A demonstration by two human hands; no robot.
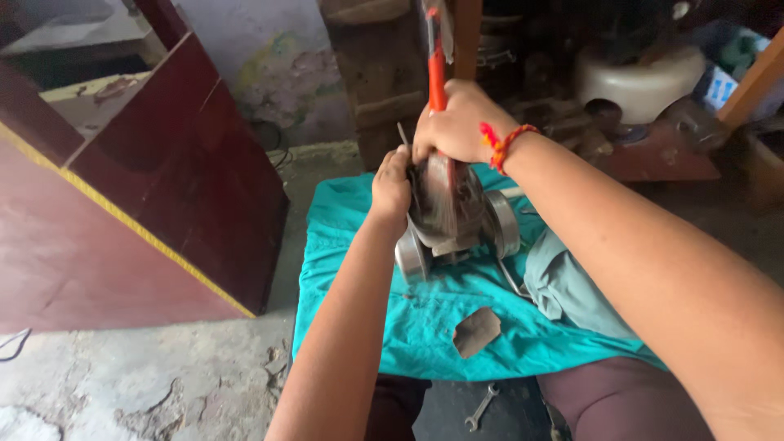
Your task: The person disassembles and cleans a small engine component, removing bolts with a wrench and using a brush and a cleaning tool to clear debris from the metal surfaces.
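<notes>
metal part (457,220) — grey, round flanged ends | on teal cloth (408,327)

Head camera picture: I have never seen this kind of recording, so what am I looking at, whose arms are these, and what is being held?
The one picture comes from a camera worn on a person's head, looking down, so both arms are that person's own. The right hand grips an orange-handled tool, blurred, above a metal machine part with round ends. The left hand steadies that part from its side. The part rests on a teal cloth, where a brown scrap and a folded grey cloth also lie. A small wrench lies on the floor below. A dark red cabinet stands to the left.
</notes>
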